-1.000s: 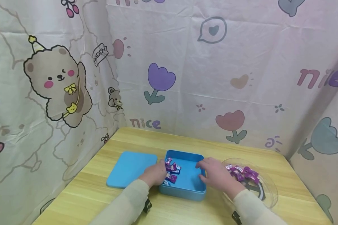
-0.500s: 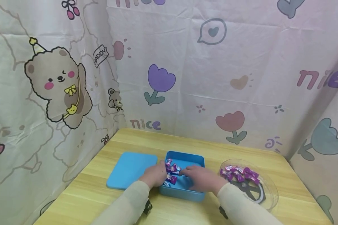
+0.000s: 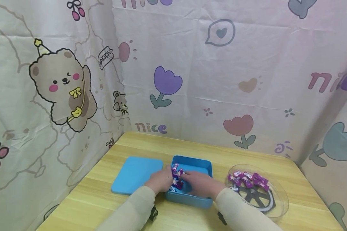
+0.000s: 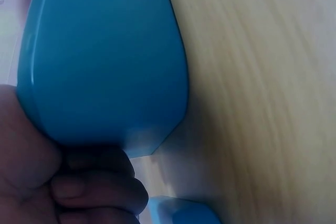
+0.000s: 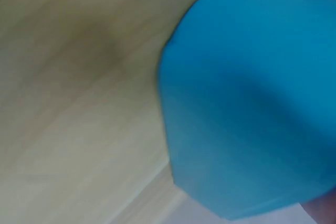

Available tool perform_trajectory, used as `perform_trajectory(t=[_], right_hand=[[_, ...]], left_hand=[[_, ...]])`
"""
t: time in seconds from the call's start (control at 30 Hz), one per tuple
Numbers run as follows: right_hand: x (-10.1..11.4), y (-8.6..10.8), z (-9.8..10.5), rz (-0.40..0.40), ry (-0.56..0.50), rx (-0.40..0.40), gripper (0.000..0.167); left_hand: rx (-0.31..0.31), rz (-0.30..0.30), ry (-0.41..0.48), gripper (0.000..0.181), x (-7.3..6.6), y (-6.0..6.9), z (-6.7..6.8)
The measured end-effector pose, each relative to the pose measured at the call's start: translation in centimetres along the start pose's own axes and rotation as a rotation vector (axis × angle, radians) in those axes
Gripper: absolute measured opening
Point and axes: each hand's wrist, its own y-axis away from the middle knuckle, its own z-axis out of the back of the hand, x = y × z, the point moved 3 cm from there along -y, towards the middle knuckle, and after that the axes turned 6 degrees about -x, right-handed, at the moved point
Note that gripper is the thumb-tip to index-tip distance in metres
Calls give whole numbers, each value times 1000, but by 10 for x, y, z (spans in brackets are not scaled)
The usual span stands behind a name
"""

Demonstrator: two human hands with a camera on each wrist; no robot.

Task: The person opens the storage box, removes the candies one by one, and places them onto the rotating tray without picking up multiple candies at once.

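Note:
The blue box [image 3: 188, 199], lidless, stands on the wooden table with several purple-wrapped candies [image 3: 177, 173] along its left inner side. My left hand [image 3: 161, 179] holds the box's left wall. In the left wrist view its curled fingers [image 4: 100, 190] lie against the end of the blue box wall [image 4: 105, 66]. Reaching in over the right side, my right hand [image 3: 200, 183] has its fingertips down among the candies. Whether they pinch one is hidden. The right wrist view shows mostly the box's outer wall [image 5: 247, 103], with only a sliver of hand at the lower right corner.
Left of the box lies a flat blue lid [image 3: 136, 173]. To the right, a round clear plastic tray [image 3: 281, 205] holds several more purple candies [image 3: 247, 179] around a dark spoked pattern. Patterned curtains [image 3: 191, 106] enclose the table [image 3: 150, 144] at the back and sides.
My right hand has moved left from the box's right rim, down into the box to the candies. My left hand stays at the left wall. The view has shifted slightly.

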Motion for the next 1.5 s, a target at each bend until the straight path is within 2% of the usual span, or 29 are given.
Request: perform_trajectory(t=[0.23,0.43,0.6,0.77,0.97,1.1,1.37,1.5], right_hand=[[7,-12,-3,-2,-128,6,35],[17,-20,-5,-41,-101,15,27],[26,-30,-7,-60,-41,-6,18],[31,-38,-14,-90,15,-28,21],[30,-42,-18,-111,8,-23,25],[32,-43,-17,-104,4,-43,25],[33,-44,-14,-67,10,-133,27],[30,-46,-18,-76,0,-141,24]], left_hand=[[-9,-20,-26,54,-2,0,1],[-7,-8,-21,49,-1,1,0],[-25,-24,-35,46,-2,0,1],[-25,-30,-43,46,-2,1,1],[-8,-4,-6,47,-2,1,1],[-14,-17,-21,46,-3,1,2],[-21,-73,-85,48,-4,2,4],[-8,-64,-88,49,-4,1,3]])
